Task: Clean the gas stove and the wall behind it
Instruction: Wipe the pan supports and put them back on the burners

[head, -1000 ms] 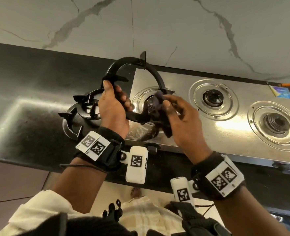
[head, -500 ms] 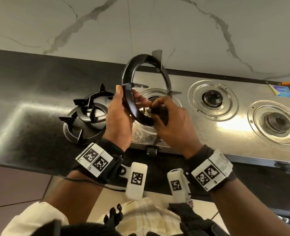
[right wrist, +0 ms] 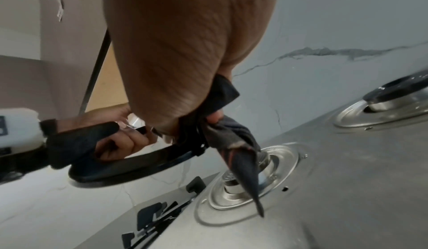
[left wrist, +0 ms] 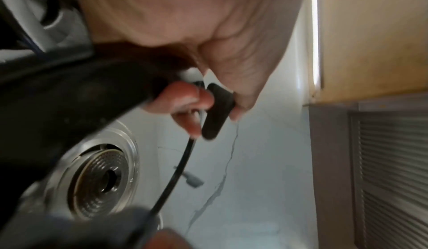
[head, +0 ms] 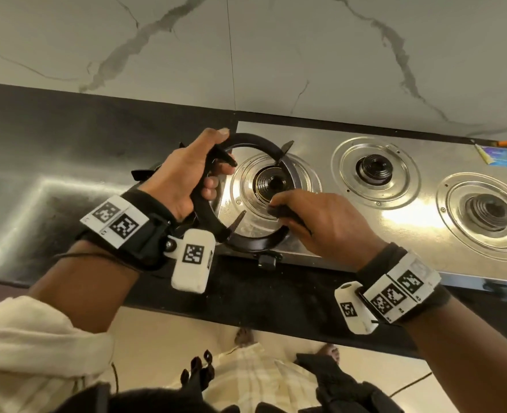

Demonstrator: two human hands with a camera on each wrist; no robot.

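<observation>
My left hand (head: 204, 174) grips the left side of a black pan support ring (head: 256, 244), fingers curled round its rim (left wrist: 69, 97). The ring lies nearly flat just over the left burner (head: 271, 184) of the steel gas stove (head: 410, 216). On the ring's front right side, my right hand (head: 314, 216) pinches a dark cloth (head: 285, 211). In the right wrist view the cloth (right wrist: 234, 139) hangs from the fingers down to the burner (right wrist: 243, 179). The marble wall (head: 276, 55) stands behind the stove.
Two more bare burners (head: 374, 168) (head: 490, 208) sit to the right. Other black pan supports (head: 142, 174) lie on the black counter (head: 52, 174) left of the stove, mostly hidden by my left hand. A stove knob (head: 266, 260) sticks out at the front edge.
The ring was held upright and rubbed with the cloth; both hands have since lowered and tilted it down to nearly flat over the left burner.
</observation>
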